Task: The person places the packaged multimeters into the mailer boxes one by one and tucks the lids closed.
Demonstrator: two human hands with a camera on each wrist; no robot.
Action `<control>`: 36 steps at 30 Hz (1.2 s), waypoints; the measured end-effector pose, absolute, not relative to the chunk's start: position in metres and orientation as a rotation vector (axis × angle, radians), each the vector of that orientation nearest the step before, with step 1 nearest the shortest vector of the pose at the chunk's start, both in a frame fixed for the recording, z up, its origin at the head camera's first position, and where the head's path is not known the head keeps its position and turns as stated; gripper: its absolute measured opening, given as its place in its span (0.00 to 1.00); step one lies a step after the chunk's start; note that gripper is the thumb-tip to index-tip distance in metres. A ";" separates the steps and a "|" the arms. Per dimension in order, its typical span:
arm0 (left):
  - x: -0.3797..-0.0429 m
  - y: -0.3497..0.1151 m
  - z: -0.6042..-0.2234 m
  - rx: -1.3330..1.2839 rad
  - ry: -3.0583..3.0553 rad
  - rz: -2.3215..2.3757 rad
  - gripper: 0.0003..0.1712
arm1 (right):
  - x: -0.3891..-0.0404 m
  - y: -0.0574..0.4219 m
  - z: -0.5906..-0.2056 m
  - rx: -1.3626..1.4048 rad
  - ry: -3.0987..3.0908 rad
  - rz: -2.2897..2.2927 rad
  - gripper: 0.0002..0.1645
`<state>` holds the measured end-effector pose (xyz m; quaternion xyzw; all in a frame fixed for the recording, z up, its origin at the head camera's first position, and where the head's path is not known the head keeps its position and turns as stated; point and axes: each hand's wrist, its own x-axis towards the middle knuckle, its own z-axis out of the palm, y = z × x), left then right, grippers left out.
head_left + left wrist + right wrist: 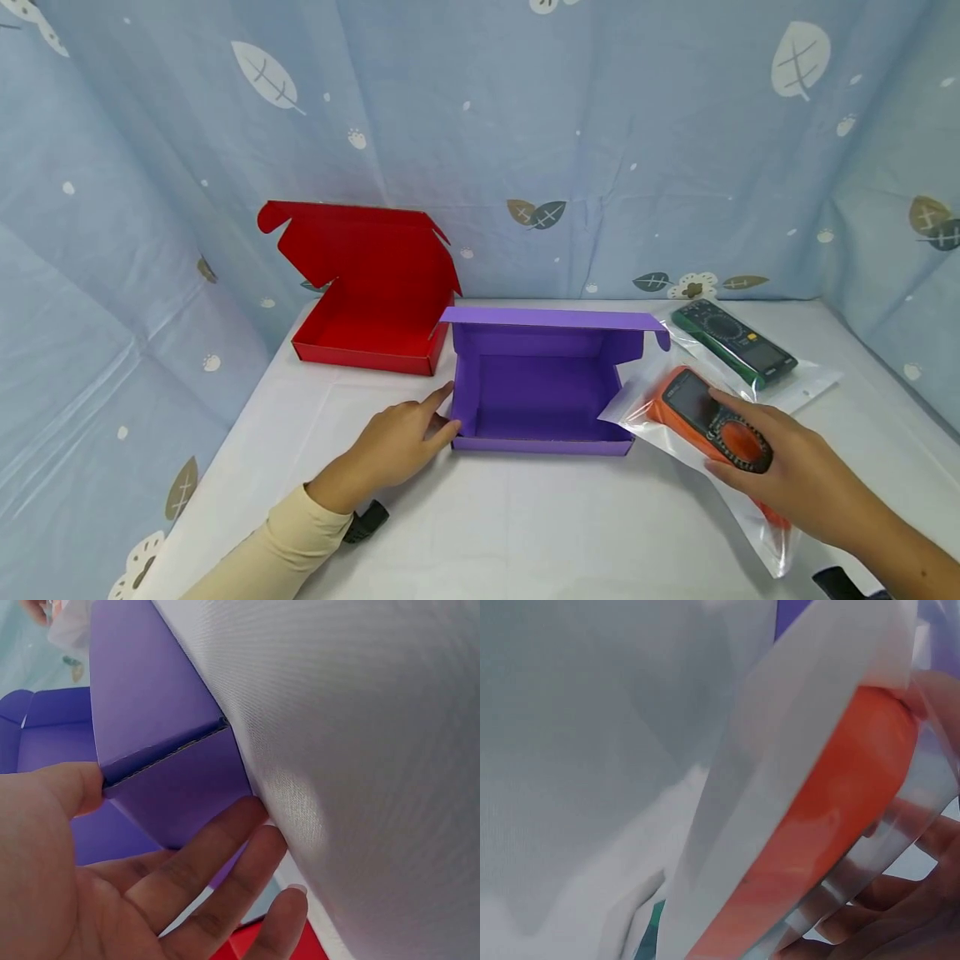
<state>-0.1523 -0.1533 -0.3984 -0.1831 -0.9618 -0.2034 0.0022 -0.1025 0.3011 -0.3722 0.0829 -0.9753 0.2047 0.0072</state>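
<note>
An open purple box stands mid-table with its lid up. My left hand rests against its left end, thumb at the front corner's edge and the other fingers, fairly straight, along the side wall. With my right hand I grip an orange multimeter in a clear plastic bag, thumb and fingers on its two long sides. The bag's corner overlaps the purple box's right end. The multimeter's orange side shows through the bag in the right wrist view.
A red box with its lid raised stands at the back left. A green multimeter in another clear bag lies at the back right. Blue leaf-patterned curtains surround the white table.
</note>
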 end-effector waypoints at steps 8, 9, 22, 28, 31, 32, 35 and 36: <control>-0.151 -0.153 -0.397 -0.580 -3.013 -0.649 0.33 | -0.092 0.291 -0.372 0.307 -3.018 0.663 0.60; -0.151 -0.153 -0.397 -0.582 -3.012 -0.650 0.33 | -0.091 0.290 -0.372 0.306 -3.017 0.663 0.60; -0.152 -0.154 -0.399 -0.577 -3.010 -0.626 0.34 | -0.078 0.277 -0.372 0.411 -2.926 0.697 0.56; -0.152 -0.154 -0.399 -0.578 -3.008 -0.619 0.34 | -0.073 0.272 -0.370 0.396 -2.971 0.679 0.57; -0.152 -0.154 -0.399 -0.580 -3.007 -0.612 0.34 | -0.072 0.270 -0.369 0.394 -2.995 0.675 0.57; -0.152 -0.154 -0.399 -0.581 -3.006 -0.611 0.34 | -0.071 0.269 -0.369 0.394 -3.004 0.677 0.57; -0.152 -0.154 -0.399 -0.586 -3.004 -0.611 0.34 | -0.071 0.266 -0.367 0.426 -2.984 0.677 0.58; -0.152 -0.153 -0.399 -0.587 -3.002 -0.612 0.34 | -0.071 0.265 -0.367 0.443 -2.959 0.666 0.57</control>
